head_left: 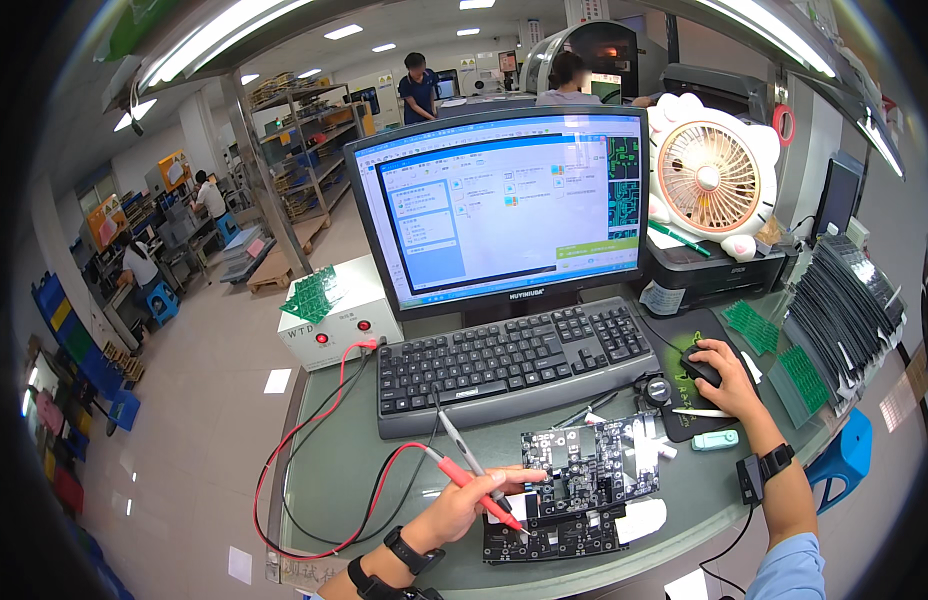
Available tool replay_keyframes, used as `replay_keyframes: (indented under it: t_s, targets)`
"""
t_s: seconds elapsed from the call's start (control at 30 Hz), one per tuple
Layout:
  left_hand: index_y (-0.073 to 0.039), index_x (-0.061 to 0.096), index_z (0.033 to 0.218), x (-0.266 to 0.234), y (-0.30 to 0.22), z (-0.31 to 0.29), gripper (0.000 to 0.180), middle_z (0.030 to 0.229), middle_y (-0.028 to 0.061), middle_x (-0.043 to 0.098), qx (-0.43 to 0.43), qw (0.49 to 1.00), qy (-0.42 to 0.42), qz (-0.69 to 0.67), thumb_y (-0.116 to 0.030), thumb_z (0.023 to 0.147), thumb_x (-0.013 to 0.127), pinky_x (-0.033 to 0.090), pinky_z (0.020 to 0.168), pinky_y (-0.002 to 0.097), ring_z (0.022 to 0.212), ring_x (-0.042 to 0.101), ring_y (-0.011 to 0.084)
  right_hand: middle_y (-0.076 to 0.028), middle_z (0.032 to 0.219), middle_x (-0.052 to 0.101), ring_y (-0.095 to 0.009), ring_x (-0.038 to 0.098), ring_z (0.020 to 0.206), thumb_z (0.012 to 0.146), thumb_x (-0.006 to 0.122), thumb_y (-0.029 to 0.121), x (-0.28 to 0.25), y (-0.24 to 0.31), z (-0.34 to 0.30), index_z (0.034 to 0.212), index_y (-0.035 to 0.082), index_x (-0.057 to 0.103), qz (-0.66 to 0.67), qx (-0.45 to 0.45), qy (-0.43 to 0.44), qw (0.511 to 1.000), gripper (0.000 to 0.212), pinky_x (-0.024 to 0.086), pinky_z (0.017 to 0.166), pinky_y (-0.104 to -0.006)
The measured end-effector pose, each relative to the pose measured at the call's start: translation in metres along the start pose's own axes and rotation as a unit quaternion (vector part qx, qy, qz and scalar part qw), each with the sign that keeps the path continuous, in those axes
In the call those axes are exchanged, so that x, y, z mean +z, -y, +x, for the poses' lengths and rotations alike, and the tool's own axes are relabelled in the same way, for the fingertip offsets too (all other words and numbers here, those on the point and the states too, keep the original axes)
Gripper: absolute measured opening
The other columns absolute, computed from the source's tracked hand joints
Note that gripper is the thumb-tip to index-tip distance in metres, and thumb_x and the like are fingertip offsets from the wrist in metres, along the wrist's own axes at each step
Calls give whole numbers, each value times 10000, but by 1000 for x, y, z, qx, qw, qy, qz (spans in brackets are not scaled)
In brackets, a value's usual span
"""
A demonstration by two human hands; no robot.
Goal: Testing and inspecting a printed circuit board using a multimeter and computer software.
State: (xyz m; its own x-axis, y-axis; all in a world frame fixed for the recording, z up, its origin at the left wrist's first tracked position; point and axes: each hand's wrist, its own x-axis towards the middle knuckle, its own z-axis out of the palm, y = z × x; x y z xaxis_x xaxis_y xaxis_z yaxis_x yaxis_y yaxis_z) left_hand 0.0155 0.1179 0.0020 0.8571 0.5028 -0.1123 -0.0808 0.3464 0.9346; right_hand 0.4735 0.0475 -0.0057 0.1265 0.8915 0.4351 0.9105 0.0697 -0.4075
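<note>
My left hand [466, 508] is closed round a red test probe [450, 468] and a grey pen-shaped probe [458, 440]. Their tips point down at a black circuit board [559, 540] at the front of the bench; whether they touch it I cannot tell. Another black circuit board [574, 470], covered in silvery pads, lies just behind it and partly overlaps it. My right hand [722, 374] rests over a black computer mouse [700, 364] on a dark mouse pad [674, 335] with green print, fingers curved on it.
A keyboard [514, 362] lies before a lit monitor [504, 210]. The probe leads run left to a white box [334, 330] with red sockets. At right are a fan [709, 175], a printer [719, 275], green boards [799, 385] and a rack of dark boards [844, 310].
</note>
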Motion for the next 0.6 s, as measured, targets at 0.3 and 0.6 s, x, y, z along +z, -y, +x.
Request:
replay_keyframes:
  t_s: [0.3, 0.6]
  targets:
    - [99, 476, 1360, 3, -1, 0, 570, 1363, 199, 543, -5, 1000, -21, -4, -339, 1012, 368, 444, 1031, 400, 1191, 571, 295, -115, 1311, 527, -315, 501, 1242, 728, 720, 95, 0, -2, 0, 1137, 123, 638, 5, 6, 6, 1000, 418, 404, 1020, -418]
    - [92, 485, 1357, 3, 0, 0, 575, 1345, 197, 556, -4, 1000, -20, 0, -352, 1011, 371, 461, 1008, 399, 1183, 577, 295, -114, 1311, 527, -312, 499, 1247, 732, 716, 91, -1, 0, -1, 1139, 123, 640, 6, 8, 5, 1000, 416, 401, 1023, -416]
